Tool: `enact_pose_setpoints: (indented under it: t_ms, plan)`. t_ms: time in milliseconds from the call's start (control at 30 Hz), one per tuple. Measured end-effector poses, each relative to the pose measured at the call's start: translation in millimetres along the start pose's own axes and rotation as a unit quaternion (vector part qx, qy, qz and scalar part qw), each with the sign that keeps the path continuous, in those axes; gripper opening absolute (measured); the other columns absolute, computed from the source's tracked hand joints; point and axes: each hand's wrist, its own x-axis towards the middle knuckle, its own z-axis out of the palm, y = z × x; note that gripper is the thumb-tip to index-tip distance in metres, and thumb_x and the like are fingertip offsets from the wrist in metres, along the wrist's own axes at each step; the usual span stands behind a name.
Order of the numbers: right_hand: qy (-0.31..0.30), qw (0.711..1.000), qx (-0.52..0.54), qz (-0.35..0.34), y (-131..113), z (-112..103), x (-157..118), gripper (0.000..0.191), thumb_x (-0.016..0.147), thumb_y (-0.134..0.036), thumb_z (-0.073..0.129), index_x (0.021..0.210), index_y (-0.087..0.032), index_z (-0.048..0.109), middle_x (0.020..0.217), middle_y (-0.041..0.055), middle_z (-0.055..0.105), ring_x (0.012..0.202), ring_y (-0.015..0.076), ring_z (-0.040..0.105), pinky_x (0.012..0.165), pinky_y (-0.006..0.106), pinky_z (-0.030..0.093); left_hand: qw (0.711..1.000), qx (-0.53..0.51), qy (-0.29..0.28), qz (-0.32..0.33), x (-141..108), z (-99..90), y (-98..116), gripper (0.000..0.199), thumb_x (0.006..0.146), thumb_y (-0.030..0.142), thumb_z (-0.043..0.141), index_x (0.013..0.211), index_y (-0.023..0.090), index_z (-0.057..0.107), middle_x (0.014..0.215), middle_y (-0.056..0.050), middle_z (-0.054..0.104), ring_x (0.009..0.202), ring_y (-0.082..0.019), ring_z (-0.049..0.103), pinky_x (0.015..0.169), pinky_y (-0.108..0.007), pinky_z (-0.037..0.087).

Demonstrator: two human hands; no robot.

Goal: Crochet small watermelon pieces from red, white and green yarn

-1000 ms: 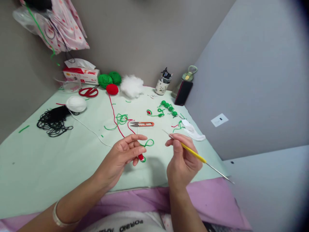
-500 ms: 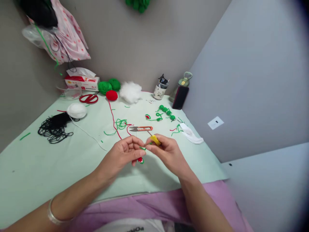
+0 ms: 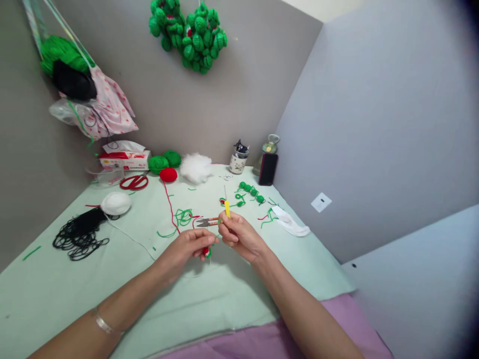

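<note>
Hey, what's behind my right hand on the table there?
Orange-handled snips lie just beyond your right hand. The blades and the near part of the handle show; the rest is covered by your hand, so anything else hidden there can't be seen.

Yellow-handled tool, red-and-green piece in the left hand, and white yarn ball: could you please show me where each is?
Yellow-handled tool [image 3: 227,209]: head view, on its yellow handle.
Red-and-green piece [image 3: 207,253]: head view, on its visible part.
White yarn ball [image 3: 116,203]: head view, on its middle.
</note>
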Motion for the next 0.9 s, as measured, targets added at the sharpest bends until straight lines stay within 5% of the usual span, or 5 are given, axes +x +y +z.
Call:
enact_pose_setpoints:
  t_ms: [200, 600, 767, 900]
  plan:
    - [0.022, 0.999, 0.015, -0.022, 0.5, -1.3, -1.4, 0.047, 0.074, -0.053, 0.085, 0.078, -0.022, 0.049, 0.049, -0.0155, 0.027, 0.046, 0.0044, 0.011, 0.044, 0.021, 0.011, 1.0, 0.02, -0.007, -0.01, -1.2, 3.4, -8.4, 0.029, 0.075, 0.045, 0.08, 0.07, 0.018, 0.07, 0.064, 0.002, 0.051, 0.062, -0.013, 0.042, 0.059, -0.025, 0.034]
    - [0.084, 0.988, -0.104, -0.078, -9.9, -5.9, 11.2, 0.044, 0.079, -0.059, 0.073, 0.08, -0.023, 0.048, 0.054, -0.0117, 0.038, 0.045, 0.0056, 0.018, 0.045, 0.022, 0.017, 1.0, -0.002, -0.024, 0.013, -2.0, -3.0, -12.7, 0.052, 0.08, 0.068, 0.073, 0.077, 0.017, 0.063, 0.07, 0.004, 0.05, 0.056, -0.009, 0.034, 0.057, -0.024, 0.037]
    - [0.191, 0.939, -0.231, -0.166, -37.5, -21.0, 11.9, 0.038, 0.086, -0.06, 0.063, 0.083, -0.023, 0.053, 0.061, -0.0068, 0.047, 0.048, 0.0089, 0.029, 0.047, 0.024, 0.023, 0.997, 0.048, 0.006, 0.054, -4.9, -12.4, -10.9, 0.056, 0.085, 0.07, 0.067, 0.088, 0.015, 0.07, 0.065, 0.003, 0.054, 0.055, -0.011, 0.044, 0.057, -0.025, 0.041]
    - [0.256, 0.872, -0.35, -0.226, -62.5, -29.3, 6.4, 0.035, 0.086, -0.053, 0.066, 0.098, -0.021, 0.069, 0.102, 0.0085, 0.068, 0.084, 0.0196, 0.059, 0.07, 0.03, 0.045, 0.982, 0.132, 0.095, 0.091, -5.2, -52.8, 10.3, 0.039, 0.1, 0.051, 0.06, 0.101, 0.013, 0.07, 0.085, -0.004, 0.067, 0.072, -0.016, 0.063, 0.071, -0.031, 0.055]
